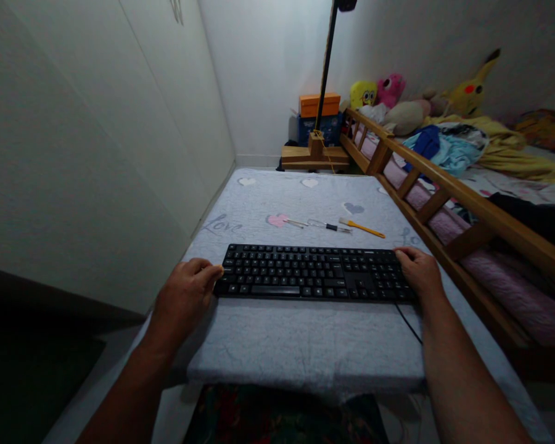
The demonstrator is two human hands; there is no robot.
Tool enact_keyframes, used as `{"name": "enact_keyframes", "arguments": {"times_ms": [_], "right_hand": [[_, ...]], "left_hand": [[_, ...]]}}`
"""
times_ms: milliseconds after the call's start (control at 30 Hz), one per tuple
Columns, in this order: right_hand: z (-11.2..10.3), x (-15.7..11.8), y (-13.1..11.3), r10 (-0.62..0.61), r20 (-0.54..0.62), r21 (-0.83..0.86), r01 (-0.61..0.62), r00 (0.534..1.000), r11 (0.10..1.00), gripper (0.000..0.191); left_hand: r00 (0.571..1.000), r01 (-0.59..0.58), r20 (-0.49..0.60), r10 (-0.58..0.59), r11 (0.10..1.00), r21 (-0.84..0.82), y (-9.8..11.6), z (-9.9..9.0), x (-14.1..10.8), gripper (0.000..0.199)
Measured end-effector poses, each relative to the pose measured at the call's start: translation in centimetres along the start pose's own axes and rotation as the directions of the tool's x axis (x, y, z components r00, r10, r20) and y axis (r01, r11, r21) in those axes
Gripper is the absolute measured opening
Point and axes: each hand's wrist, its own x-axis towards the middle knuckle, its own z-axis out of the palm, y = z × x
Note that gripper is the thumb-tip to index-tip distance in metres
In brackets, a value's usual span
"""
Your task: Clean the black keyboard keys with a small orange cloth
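The keyboard [314,273], on or just above the table [305,339], is grasped at its ends by the left hand [180,299] and right hand [420,274]. Brush [363,228], swabs [296,222] and wire tool [332,227] are laid beyond, not yet taken up.

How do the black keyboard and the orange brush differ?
The keyboard is black and far bigger; the brush is small, with an orange handle. The left hand and right hand hold the keyboard's ends, while no hand touches the brush. The keyboard runs straight across the view; the brush slants. Both are longer than wide.
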Motion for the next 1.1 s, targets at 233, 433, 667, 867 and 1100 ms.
{"name": "enact_keyframes", "arguments": {"times_ms": [233,433,667,867,1100], "right_hand": [[0.0,-0.1,-0.1,-0.018,-0.012,0.025,0.018,1.000,1.000,0.034],[0.0,-0.1,-0.2,0.003,0.007,0.018,-0.004,1.000,1.000,0.037],[0.2,0.0,0.2,-0.011,0.001,0.011,0.011,1.000,1.000,0.039],[0.0,-0.1,-0.2,-0.002,0.002,0.016,0.002,1.000,1.000,0.037],[0.0,-0.2,-0.3,-0.006,-0.010,0.021,0.006,1.000,1.000,0.037]], "left_hand": [[0.968,-0.248,-0.034,0.248,0.930,-0.271,8.7,2.0,1.4,0.021],[0.945,-0.290,0.071,0.319,0.919,-0.266,12.3,3.8,1.7,0.018],[0.960,-0.233,0.100,0.261,0.945,-0.228,11.4,3.8,1.2,0.017],[0.967,-0.233,0.057,0.249,0.951,-0.203,9.7,3.1,0.7,0.017],[0.972,-0.227,0.014,0.233,0.957,-0.182,6.6,2.3,-0.2,0.018]]}}
